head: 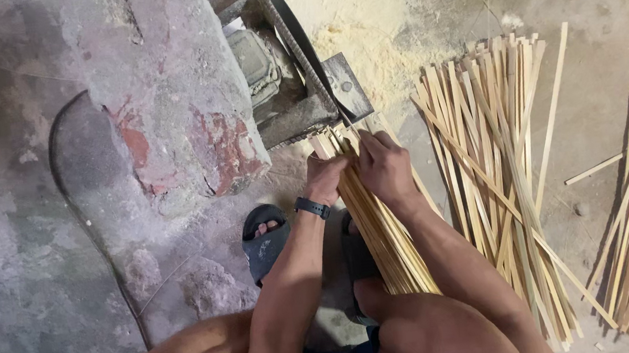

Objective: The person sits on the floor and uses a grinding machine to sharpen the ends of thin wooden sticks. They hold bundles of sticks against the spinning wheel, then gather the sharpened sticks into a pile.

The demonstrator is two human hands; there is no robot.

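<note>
Head camera looks steeply down, close above hands [357, 172].

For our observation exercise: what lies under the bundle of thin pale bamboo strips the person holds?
Under the bundle of thin pale bamboo strips a dark sandal shows on the grey concrete floor. The bundle's lower end is hidden by the knee.

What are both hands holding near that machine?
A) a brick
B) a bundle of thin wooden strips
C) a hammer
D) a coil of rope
B: the left hand and right hand grip a bundle of strips, its end at the machine.
</note>
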